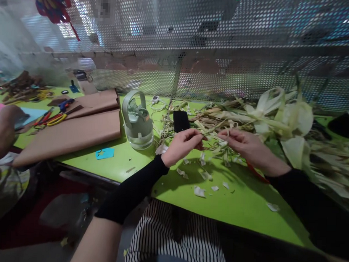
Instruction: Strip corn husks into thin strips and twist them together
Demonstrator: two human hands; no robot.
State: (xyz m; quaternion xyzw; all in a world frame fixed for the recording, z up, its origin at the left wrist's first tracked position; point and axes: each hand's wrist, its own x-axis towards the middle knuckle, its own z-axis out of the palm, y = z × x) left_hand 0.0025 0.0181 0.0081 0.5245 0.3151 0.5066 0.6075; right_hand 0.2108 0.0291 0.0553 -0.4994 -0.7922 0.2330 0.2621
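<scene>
We've got left hand (185,146) and right hand (248,148) both pinching, fingers nearly closed on thin husk strips (211,136), can't tell if same one. Strips between hands, over green table (183,202).

No words or numbers can be read here. On the near left, a little blue card (107,153) has a yellow star (100,153) on it. Right of it, the pale green bottle (138,131) has a small orange patch (147,118), too blurry to read.
</scene>
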